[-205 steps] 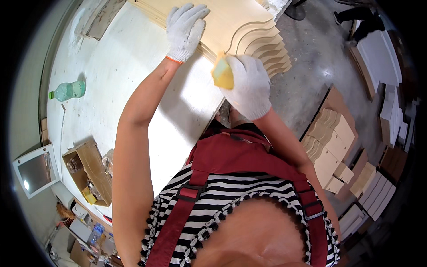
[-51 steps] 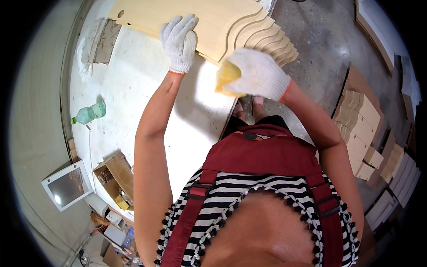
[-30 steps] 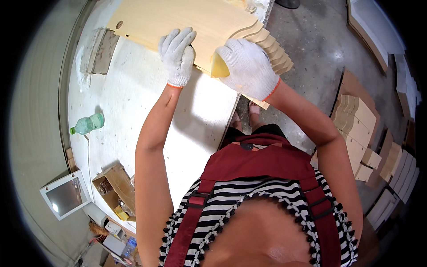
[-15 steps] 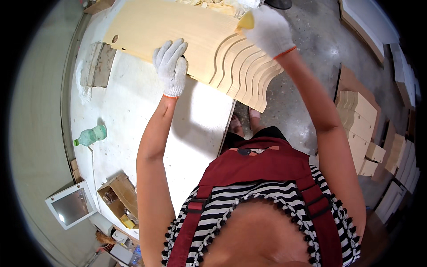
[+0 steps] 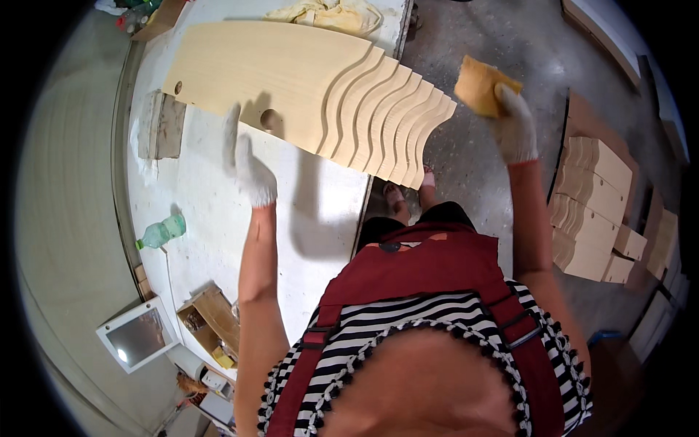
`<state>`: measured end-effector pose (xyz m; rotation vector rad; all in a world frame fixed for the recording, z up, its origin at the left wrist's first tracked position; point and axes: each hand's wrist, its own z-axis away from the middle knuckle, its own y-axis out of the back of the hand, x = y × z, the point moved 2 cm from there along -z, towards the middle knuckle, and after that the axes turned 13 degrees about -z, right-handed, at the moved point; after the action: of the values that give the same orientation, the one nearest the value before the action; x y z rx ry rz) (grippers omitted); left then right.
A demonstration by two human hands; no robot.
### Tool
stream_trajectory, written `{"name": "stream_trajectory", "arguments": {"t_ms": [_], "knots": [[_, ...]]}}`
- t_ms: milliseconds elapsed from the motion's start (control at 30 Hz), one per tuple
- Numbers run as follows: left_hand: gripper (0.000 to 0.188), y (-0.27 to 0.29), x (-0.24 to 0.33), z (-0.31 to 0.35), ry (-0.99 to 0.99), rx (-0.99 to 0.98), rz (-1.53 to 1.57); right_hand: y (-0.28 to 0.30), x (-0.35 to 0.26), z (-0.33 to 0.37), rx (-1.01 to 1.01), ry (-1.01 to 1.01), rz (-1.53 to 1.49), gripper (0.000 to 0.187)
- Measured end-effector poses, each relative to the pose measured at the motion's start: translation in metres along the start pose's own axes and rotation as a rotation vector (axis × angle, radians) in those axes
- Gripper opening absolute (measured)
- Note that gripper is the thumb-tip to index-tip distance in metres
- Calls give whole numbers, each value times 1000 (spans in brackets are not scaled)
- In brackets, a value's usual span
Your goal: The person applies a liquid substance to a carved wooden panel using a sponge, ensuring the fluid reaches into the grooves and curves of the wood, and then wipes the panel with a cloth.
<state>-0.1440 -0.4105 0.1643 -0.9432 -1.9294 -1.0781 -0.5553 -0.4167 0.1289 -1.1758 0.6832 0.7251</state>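
A fanned stack of pale wooden panels (image 5: 269, 62) with wavy stepped ends (image 5: 386, 109) lies across the white worktable, its right end overhanging the edge. Two round holes show in the top panel. My left hand (image 5: 253, 175), in a white knit glove, is raised beside the stack's near edge, fingers extended and apart, holding nothing. Off to the right, over the floor, my gloved right hand (image 5: 518, 131) pinches a yellow-tan piece of sandpaper (image 5: 482, 86) by its right side, well apart from the panels.
On the white table (image 5: 211, 160) are a wooden block (image 5: 162, 125), a green plastic bottle (image 5: 162, 231), an open cardboard box (image 5: 211, 320) and a crumpled yellowish cloth (image 5: 328, 16). A white-framed mirror-like panel (image 5: 138, 335) stands at lower left. More wavy panels (image 5: 593, 197) are stacked at right.
My right hand has lifted the sandpaper off the wavy ends and swung right. My left hand has come off the top panel toward me, uncovering a hole. The view has shifted slightly.
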Motion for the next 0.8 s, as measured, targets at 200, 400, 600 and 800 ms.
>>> {"name": "stream_trajectory", "arguments": {"t_ms": [200, 400, 600, 800], "knots": [[66, -9, 61, 113, 290, -221, 249, -97, 45, 73, -251, -293, -400, 61], [71, -40, 86, 150, 667, 48, 590, -153, 76, 88, -448, -465, -106, 56], [66, -19, 78, 150, 797, 280, 722, -173, 69, 79, -825, -281, 541, 75], [60, 113, -1, 180, 770, 582, 519, -178, 3, -88, -670, 275, 747, 36]]}}
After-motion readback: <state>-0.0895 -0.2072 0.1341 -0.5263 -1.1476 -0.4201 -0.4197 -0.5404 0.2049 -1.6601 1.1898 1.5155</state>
